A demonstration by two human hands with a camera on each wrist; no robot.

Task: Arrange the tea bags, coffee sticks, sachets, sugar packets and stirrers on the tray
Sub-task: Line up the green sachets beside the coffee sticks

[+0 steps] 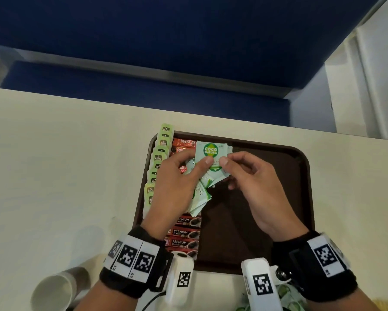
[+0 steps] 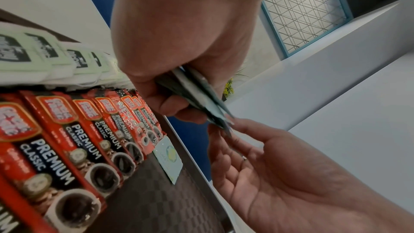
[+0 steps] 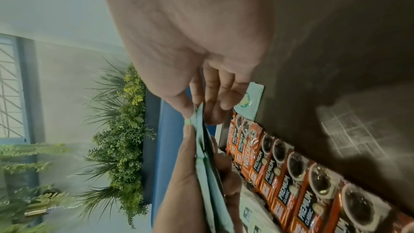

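A: Start with the big things. What carries it all?

B: A pale table [image 1: 54, 153], and on it a dark brown tray [image 1: 300, 198]. Its right half is bare; down its left edge runs a row of green tea bags [image 1: 159, 158], with a row of red coffee sticks [image 1: 185, 232] just beside them.

A: And the packets in play?

B: A fan of pale green sachets [image 1: 211, 160] is held above the tray's middle. The left hand [image 1: 177, 187] grips the bundle, thumb on the top one. The right hand [image 1: 255, 182] pinches that top sachet's edge between thumb and forefinger, apparently peeling it off.

A: How will they handle?

B: My judgement: very light, thin and floppy, with slick faces that slide over one another. Squeeze the stack loosely and several could slip out together. Best taken at a sealed edge or corner, one at a time, then laid flat.

A: Any already down?

B: One sachet on the tray [image 2: 169, 159] lies flat at the far end of the coffee row. In the head view it looks like there may be more under it, but the held fan hides that spot, so I can't say.
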